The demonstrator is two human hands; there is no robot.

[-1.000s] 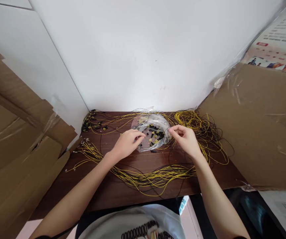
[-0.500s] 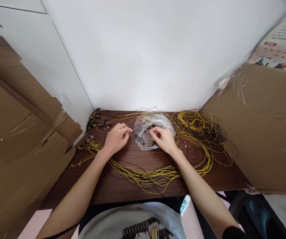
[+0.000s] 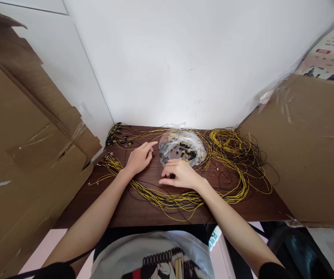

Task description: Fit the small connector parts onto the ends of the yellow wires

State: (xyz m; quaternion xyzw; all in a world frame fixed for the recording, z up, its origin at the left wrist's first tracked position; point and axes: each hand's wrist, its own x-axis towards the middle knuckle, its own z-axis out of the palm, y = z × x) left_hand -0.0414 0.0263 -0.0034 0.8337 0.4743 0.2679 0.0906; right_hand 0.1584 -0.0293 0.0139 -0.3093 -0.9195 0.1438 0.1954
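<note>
My left hand point(image 3: 140, 158) is just left of a clear plastic bag point(image 3: 167, 149). Its index finger is stretched out, and the other fingers are partly curled; nothing held shows between them. A tiny black piece point(image 3: 153, 155) shows by the thumb. In front of the bag, my right hand point(image 3: 182, 174) hovers palm down, fingers bent and thumb apart, and I see nothing in it. Small black and yellow connectors point(image 3: 188, 151) lie in the bag. A long bundle of yellow and black wires point(image 3: 167, 201) curves across the table in front of both hands.
A tangle of yellow and black wires point(image 3: 228, 141) lies at the right. Several black connectors point(image 3: 116, 135) are heaped at the back left of the brown table point(image 3: 143, 217). Cardboard panels stand left point(image 3: 33, 155) and right point(image 3: 306, 155); a white wall point(image 3: 178, 77) closes the back.
My right hand has moved from over the bag toward me and to the left, and its pinched fingers have spread. My left index finger is straighter. The view has shifted slightly.
</note>
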